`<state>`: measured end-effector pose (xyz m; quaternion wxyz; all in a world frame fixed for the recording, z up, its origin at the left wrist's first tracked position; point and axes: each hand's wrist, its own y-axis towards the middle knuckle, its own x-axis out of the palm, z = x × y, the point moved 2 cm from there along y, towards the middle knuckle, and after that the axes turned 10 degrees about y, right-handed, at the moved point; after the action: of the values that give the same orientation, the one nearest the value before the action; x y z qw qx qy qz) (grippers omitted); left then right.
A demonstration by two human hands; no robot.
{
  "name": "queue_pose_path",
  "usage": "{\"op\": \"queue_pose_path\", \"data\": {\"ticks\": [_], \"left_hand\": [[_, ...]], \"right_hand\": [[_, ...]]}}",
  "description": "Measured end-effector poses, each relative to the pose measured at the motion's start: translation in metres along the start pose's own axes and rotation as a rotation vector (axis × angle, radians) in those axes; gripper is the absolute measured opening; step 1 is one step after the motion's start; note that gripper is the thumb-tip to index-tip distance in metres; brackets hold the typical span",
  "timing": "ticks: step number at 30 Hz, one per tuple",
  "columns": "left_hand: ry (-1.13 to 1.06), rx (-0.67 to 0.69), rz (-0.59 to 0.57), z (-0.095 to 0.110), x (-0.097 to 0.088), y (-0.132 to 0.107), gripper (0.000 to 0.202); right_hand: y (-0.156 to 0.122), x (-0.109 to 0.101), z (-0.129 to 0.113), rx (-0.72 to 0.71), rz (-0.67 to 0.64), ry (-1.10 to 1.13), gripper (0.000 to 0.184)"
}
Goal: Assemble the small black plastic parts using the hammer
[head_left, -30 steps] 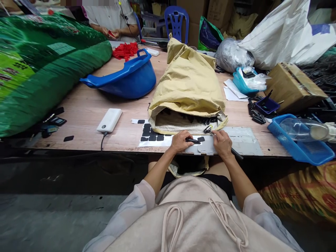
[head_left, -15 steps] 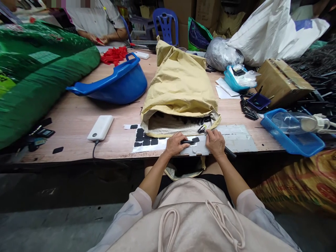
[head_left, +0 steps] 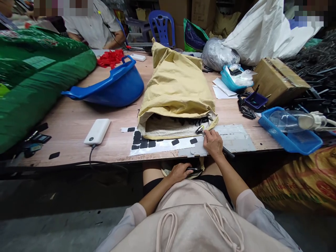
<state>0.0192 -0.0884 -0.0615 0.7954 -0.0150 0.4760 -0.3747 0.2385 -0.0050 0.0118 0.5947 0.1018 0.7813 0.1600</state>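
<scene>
My left hand (head_left: 179, 172) is below the table edge over my lap, closed on a slim black part (head_left: 193, 170). My right hand (head_left: 214, 143) rests on the table, gripping a small roller tool (head_left: 201, 130) with a metal head and a black handle that sticks out behind the wrist. Before it lies a white backing sheet (head_left: 160, 144) carrying several black pads, and a grey plate (head_left: 233, 141). An open tan paper sack (head_left: 176, 91) with dark parts inside lies just behind.
A white power bank (head_left: 97, 131) with its cable sits at left, beside a blue tub (head_left: 112, 85) and a big green sack (head_left: 39, 80). At right are a blue basket (head_left: 291, 134) with a clear bottle and a cardboard box (head_left: 279, 81). Another person sits across the table.
My left hand has left the table with the black part and dropped to my lap. The right hand stays on the roller tool. My view has shifted slightly.
</scene>
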Motion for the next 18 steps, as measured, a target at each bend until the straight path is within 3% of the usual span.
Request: {"op": "queue_pose_path", "data": {"ticks": [3,7,10,13,14,15,18], "left_hand": [[0.040,-0.229,-0.142,-0.015,0.015,0.014,0.042],[0.066,-0.252,-0.175,-0.013,0.011,0.017,0.047],[0.044,-0.072,-0.203,0.004,-0.014,0.009,0.040],[-0.168,0.225,-0.186,0.019,-0.062,0.003,0.026],[-0.260,0.236,-0.104,0.018,-0.083,0.005,0.028],[-0.314,0.190,0.057,0.013,-0.105,0.009,0.032],[-0.216,-0.162,0.673,-0.017,-0.170,0.028,0.027]], "right_hand": [[0.000,0.000,0.000,0.004,-0.002,-0.002,0.030],[0.000,0.000,0.000,0.000,0.011,0.002,0.030],[-0.001,0.000,0.001,-0.001,0.017,-0.005,0.030],[-0.001,0.001,0.001,-0.004,0.015,-0.011,0.030],[-0.001,0.001,0.001,-0.005,0.015,-0.012,0.030],[-0.001,0.001,0.001,-0.005,0.016,-0.013,0.030],[-0.001,0.002,0.001,-0.005,0.016,-0.017,0.030]]}}
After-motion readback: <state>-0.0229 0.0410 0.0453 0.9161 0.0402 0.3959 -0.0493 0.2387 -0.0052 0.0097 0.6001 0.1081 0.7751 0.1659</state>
